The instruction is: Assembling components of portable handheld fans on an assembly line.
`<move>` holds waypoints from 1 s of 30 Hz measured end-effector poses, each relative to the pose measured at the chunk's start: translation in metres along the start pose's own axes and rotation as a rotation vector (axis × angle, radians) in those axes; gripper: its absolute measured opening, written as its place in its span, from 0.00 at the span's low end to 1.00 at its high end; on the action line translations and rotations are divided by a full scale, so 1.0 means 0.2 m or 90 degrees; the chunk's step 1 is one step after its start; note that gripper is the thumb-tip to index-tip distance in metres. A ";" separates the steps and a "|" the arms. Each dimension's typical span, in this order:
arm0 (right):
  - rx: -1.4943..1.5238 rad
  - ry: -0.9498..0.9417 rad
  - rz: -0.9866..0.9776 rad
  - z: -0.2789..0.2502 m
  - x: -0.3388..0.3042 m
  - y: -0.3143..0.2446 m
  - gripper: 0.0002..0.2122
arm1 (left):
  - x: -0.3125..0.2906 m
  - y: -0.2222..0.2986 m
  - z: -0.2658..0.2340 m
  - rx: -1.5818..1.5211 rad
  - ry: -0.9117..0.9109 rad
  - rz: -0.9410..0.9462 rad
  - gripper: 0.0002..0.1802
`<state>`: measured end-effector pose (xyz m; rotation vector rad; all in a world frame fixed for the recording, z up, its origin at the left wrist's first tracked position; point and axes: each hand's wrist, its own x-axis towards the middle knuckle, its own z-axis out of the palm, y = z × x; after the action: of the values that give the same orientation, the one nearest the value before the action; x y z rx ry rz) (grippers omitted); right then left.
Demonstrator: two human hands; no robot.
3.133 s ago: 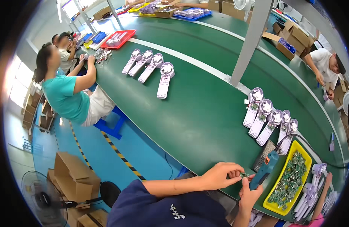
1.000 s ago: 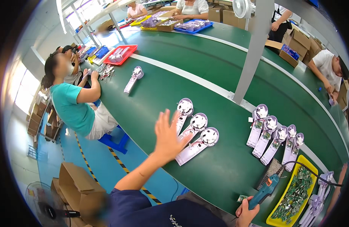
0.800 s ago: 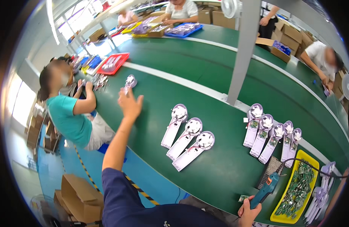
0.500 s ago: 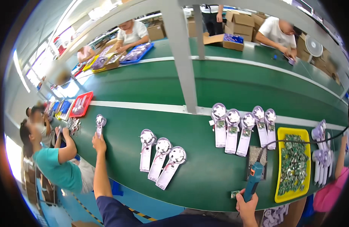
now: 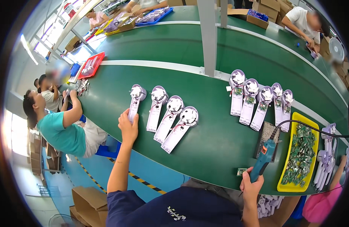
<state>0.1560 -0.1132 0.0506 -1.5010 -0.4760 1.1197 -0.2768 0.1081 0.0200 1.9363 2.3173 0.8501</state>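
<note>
In my left hand (image 5: 128, 126) is the lower end of a white handheld fan (image 5: 133, 107), a round head with white blades on a flat handle. It lies beside a slanted row of three similar open fans (image 5: 170, 123) with thin red wires. My closed right hand (image 5: 251, 184) grips a teal corded hand tool (image 5: 263, 159), its black cord running from the upper end. A small green circuit board (image 5: 241, 172) is by that hand's fingertips; I cannot tell whether they touch it. A dark rectangular block with a speckled top (image 5: 266, 140) lies beyond the tool.
Several fans with green boards (image 5: 251, 100) stand in a row at right. A yellow tray (image 5: 283, 185) holds a heap of circuit boards. White handles (image 5: 321, 170) lie beyond it. A red tray (image 5: 99, 56) is at far left, near a co-worker in teal (image 5: 64, 126). A metal post (image 5: 207, 41) rises mid-bench.
My left hand has brought its fan rightward, close to the row of three. The view has shifted, so the bench items appear higher and further right. My right hand still grips the tool.
</note>
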 end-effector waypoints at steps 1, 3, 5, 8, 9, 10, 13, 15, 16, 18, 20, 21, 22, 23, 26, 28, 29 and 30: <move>0.000 0.000 0.002 0.00 0.00 0.00 0.09 | -0.04 0.04 0.00 -0.006 0.005 0.015 0.27; 0.029 -0.012 0.000 -0.02 -0.01 0.00 0.09 | -0.10 0.09 -0.02 -0.012 0.002 0.032 0.27; 0.018 -0.014 -0.019 0.00 0.00 0.01 0.08 | -0.14 0.12 -0.04 -0.016 0.004 0.056 0.27; 0.033 -0.030 -0.030 0.01 0.00 0.01 0.08 | -0.18 0.14 -0.05 -0.017 0.004 0.063 0.27; 0.034 -0.040 -0.035 0.01 0.01 0.01 0.07 | -0.19 0.15 -0.06 -0.029 -0.014 0.050 0.26; 0.035 -0.049 -0.039 0.02 0.01 0.01 0.07 | -0.18 0.15 -0.08 -0.028 -0.014 0.055 0.26; 0.050 -0.038 -0.008 -0.04 0.00 -0.02 0.09 | -0.16 0.19 -0.06 -0.102 -0.010 0.102 0.27; 0.006 0.017 0.012 -0.09 0.01 0.01 0.08 | -0.17 0.37 -0.09 -0.086 0.048 0.195 0.28; -0.071 0.030 -0.013 -0.10 0.02 0.05 0.08 | -0.20 0.48 -0.13 -0.111 0.043 0.204 0.27; -0.175 -0.028 -0.144 -0.03 0.03 0.02 0.11 | -0.24 0.56 -0.24 -0.186 -0.037 0.248 0.25; -0.115 -0.090 -0.149 -0.02 0.07 0.05 0.11 | -0.23 0.55 -0.20 -0.104 -0.155 0.317 0.30; -0.083 -0.097 -0.178 -0.01 0.07 0.07 0.11 | -0.22 0.59 -0.16 -0.127 -0.122 0.400 0.19; -0.064 -0.095 -0.183 -0.02 0.07 0.06 0.13 | -0.25 0.65 -0.21 0.031 -0.164 0.400 0.23; -0.038 -0.107 -0.197 -0.03 0.05 0.03 0.13 | -0.25 0.73 -0.17 0.001 -0.167 0.436 0.23; -0.035 -0.115 -0.168 -0.06 0.03 -0.01 0.14 | -0.23 0.84 -0.15 0.019 -0.236 0.386 0.21; -0.045 -0.102 -0.171 -0.06 0.02 0.00 0.14 | -0.26 0.88 -0.16 -0.030 -0.285 0.336 0.19; -0.017 -0.102 -0.186 -0.06 0.01 0.00 0.14 | -0.28 0.90 -0.18 -0.020 -0.259 0.357 0.18; -0.009 -0.109 -0.196 -0.05 0.02 0.00 0.14 | -0.28 0.90 -0.19 -0.025 -0.236 0.402 0.17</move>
<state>0.1662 -0.1159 0.0474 -1.2963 -0.8066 1.0044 -0.1117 0.0581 0.1055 2.5772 1.4898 0.4705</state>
